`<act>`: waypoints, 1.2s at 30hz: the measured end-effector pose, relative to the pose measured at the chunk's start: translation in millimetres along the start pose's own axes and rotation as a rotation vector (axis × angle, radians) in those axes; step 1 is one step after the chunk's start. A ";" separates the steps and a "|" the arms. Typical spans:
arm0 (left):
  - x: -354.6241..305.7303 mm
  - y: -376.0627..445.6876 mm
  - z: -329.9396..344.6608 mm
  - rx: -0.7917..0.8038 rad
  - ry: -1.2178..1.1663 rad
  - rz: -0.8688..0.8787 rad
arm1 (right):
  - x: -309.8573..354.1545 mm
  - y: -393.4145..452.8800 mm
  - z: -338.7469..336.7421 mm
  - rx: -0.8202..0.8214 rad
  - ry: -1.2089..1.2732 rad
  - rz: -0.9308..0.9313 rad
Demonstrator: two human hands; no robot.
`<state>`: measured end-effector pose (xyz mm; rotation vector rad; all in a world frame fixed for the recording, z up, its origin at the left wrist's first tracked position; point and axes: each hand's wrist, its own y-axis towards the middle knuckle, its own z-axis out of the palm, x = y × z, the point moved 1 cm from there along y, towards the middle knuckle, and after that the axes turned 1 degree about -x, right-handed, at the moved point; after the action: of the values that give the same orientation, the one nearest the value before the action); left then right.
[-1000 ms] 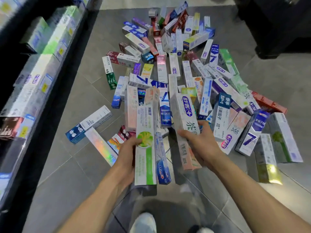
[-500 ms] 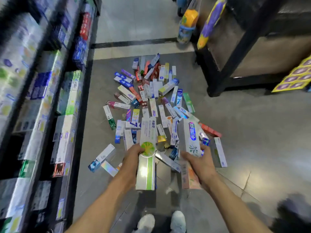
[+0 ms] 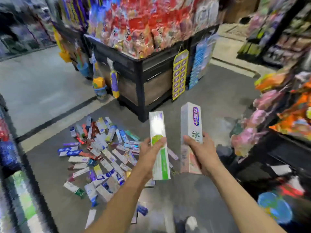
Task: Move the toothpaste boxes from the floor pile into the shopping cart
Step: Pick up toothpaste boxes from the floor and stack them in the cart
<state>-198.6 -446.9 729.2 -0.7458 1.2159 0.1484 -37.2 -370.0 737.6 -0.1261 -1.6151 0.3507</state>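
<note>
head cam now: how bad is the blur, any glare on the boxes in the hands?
Head view: heavy smear toward the edges, shelves and the snack display unreadable; centre sharper, left hand and right hand fairly crisp. Glare washes out the upper face of the green-striped box; the purple-label box reads clearer, print still soft. Floor pile blocky, labels illegible. Wide-angle bend at the borders.

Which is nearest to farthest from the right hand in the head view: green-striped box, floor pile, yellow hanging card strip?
From the right hand:
1. green-striped box, just to its left, in the left hand.
2. floor pile, lower left on the floor.
3. yellow hanging card strip, ahead on the black display stand.
</note>
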 end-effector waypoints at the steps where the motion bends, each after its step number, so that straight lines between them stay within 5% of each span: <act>1: -2.1 -5.7 19.5 0.050 0.032 0.013 | 4.0 -7.9 -22.2 -0.053 0.024 -0.009; 13: 72.3 -112.6 274.4 0.668 0.264 -0.064 | -23.1 -134.0 -309.7 -0.650 0.108 -0.066; 18: 141.2 -174.0 374.8 0.793 0.370 -0.084 | -59.5 -172.8 -432.8 -0.815 0.160 -0.034; 27: 264.9 -259.5 521.8 0.847 0.599 -0.048 | -135.8 -225.1 -622.5 -0.835 0.116 0.084; 36: 375.2 -246.9 591.9 0.990 1.035 0.142 | -256.2 -231.4 -707.0 -0.867 0.151 0.259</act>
<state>529.1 -388.4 591.3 0.2184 2.0477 -0.7763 712.2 -558.5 589.7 -1.0003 -1.5044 -0.1851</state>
